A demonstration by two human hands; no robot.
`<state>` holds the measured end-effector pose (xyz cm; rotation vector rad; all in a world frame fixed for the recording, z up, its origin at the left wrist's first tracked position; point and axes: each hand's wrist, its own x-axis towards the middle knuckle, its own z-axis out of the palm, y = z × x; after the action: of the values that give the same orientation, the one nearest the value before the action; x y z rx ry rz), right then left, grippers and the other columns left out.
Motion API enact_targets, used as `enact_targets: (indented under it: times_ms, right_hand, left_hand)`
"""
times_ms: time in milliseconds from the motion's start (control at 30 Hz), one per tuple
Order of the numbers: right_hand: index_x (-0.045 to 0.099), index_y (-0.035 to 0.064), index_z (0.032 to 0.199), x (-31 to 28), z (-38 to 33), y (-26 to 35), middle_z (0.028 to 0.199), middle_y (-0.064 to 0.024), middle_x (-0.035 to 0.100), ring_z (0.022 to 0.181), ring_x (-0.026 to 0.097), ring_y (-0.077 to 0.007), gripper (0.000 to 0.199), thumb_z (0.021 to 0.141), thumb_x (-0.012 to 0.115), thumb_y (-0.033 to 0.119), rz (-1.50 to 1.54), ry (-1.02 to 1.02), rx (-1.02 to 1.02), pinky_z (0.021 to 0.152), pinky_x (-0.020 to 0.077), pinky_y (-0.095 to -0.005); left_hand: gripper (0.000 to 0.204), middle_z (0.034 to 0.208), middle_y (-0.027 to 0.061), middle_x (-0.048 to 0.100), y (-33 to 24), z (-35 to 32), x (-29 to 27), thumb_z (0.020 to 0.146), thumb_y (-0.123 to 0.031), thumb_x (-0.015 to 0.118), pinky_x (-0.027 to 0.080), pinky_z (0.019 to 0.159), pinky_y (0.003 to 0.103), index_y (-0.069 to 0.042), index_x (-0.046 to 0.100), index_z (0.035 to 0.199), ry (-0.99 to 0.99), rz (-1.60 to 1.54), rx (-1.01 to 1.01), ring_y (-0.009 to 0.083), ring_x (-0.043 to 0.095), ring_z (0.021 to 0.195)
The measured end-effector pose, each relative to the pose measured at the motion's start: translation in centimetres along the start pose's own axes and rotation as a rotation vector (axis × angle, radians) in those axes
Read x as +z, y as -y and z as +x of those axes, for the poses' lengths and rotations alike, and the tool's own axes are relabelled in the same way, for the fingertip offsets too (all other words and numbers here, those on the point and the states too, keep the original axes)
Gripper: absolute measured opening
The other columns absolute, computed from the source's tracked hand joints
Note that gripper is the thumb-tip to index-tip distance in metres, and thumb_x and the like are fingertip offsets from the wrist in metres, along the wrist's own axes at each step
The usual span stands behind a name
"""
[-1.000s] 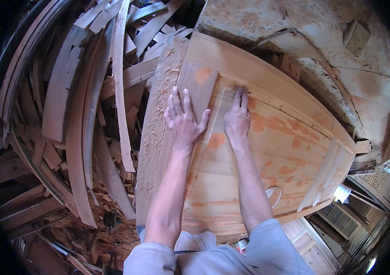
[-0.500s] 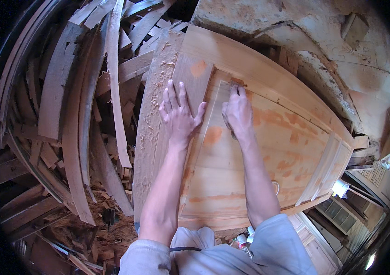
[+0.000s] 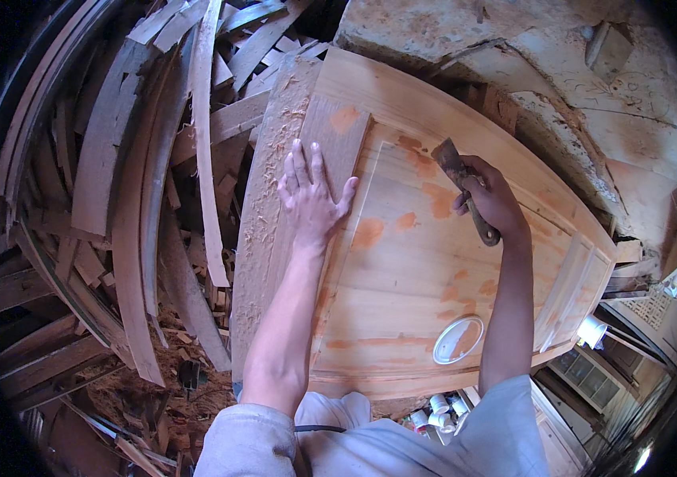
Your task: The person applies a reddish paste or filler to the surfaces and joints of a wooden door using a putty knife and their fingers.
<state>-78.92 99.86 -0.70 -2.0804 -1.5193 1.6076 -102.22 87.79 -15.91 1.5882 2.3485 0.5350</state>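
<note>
A panelled wooden door (image 3: 402,274) lies in front of me, its recessed panel marked with orange-brown filler patches (image 3: 368,233). My left hand (image 3: 312,199) rests flat on the frame at the panel's left side, fingers spread. In my right hand (image 3: 494,196) is a putty knife (image 3: 466,189), its wide stained blade pointing up and left, its handle crossing my palm. The knife appears lifted over the panel's upper part. Nearer to me on the panel sits a round white lid (image 3: 458,339) with orange-brown filler on it.
Long offcuts of wood (image 3: 132,215) are heaped on the left. Curled shavings (image 3: 279,119) cover the board along the door's left side. A stained concrete slab (image 3: 553,63) stands beyond the door. White containers (image 3: 439,405) stand below the near edge; a white bucket (image 3: 591,331) is at the right.
My right hand has moved right and toward me, lifting the putty knife from the panel's upper left corner. The white lid has come into full view. My left hand has stayed put.
</note>
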Motion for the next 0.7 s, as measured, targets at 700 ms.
enact_targets:
  times_ms: [700]
  right_hand:
    - [0.067, 0.0166, 0.100, -0.4, 12.0, 1.9, 0.089, -0.0071, 0.067, 0.108, 0.062, -0.0263, 0.028, 0.085, 0.069, 0.040, -1.409, -0.121, -0.943, 0.111, 0.0310, -0.0506]
  left_hand:
    - [0.087, 0.161, 0.0181, 0.023, 0.4, 0.0, -0.1, 0.087, -0.061, 0.060, 0.030, 0.108, 0.059, -0.011, 0.034, 0.153, -0.009, 0.006, -0.001, 0.0370, 0.028, 0.145]
